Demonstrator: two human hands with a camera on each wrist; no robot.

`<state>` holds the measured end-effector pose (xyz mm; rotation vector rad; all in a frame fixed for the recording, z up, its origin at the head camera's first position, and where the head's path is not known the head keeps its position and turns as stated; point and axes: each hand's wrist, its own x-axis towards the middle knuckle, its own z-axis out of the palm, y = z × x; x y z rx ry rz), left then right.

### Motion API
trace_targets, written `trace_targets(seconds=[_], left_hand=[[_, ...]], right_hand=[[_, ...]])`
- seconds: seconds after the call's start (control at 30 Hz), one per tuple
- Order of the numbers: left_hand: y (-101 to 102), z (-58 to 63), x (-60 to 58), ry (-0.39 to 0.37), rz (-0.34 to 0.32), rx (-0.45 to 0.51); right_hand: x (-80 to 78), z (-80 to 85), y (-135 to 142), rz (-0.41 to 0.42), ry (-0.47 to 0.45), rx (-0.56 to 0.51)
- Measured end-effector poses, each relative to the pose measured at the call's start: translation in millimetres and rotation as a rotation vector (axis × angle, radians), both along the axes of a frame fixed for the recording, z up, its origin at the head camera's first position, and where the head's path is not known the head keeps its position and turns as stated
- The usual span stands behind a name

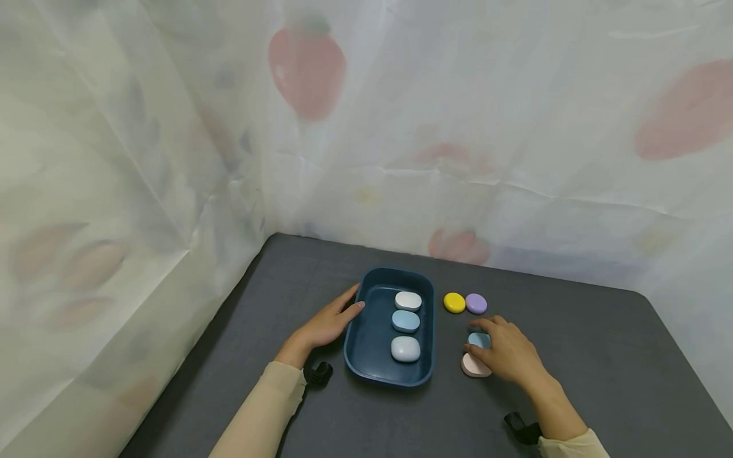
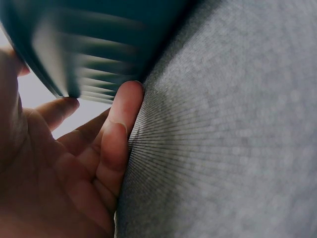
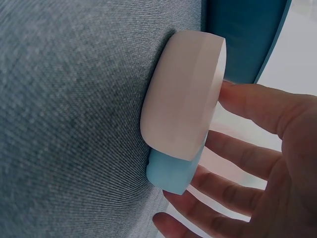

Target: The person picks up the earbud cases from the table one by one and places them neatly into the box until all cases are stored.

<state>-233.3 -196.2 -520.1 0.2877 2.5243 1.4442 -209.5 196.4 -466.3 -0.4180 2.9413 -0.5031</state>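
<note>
A dark blue tray (image 1: pixel 359 362) lies on the grey table. My left hand (image 1: pixel 324 326) holds its left side, thumb over the rim, fingers against the outer wall. Inside, in a column, lie a white oblong piece (image 1: pixel 408 300), a light blue oblong piece (image 1: pixel 405 321) and a rounded white piece (image 1: pixel 405 349). Right of the tray, my right hand (image 1: pixel 511 353) hovers around another light blue piece (image 3: pixel 171 172), its fingers spread and a gap showing beyond the piece. The thumb is near a pale pink piece (image 3: pixel 181 96), which is beside the blue one.
A yellow round piece (image 1: pixel 454 303) and a purple round piece (image 1: pixel 476 303) lie side by side beyond my right hand. Pale curtains (image 1: pixel 487 114) with a fruit print stand behind and left of the table. Black wrist straps (image 1: pixel 522 429) show at both wrists.
</note>
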Motion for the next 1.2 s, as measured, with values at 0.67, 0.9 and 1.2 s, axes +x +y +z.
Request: trace_targets(seconds=[0.67, 0.9, 1.2], left_hand=[[0.5, 1.5, 1.2, 0.001, -0.015, 0.029], [0.2, 1.0, 1.2, 0.005, -0.017, 0.036], [0.3, 2.6, 1.5, -0.009, -0.014, 0.017]], right_hand=[[-4.4, -6.3, 0.1, -0.027, -0.023, -0.034], [-5.3, -6.7, 0.4, -0.032, -0.022, -0.043], [-4.7, -8.2, 1.1, -0.020, 0.000, -0.045]])
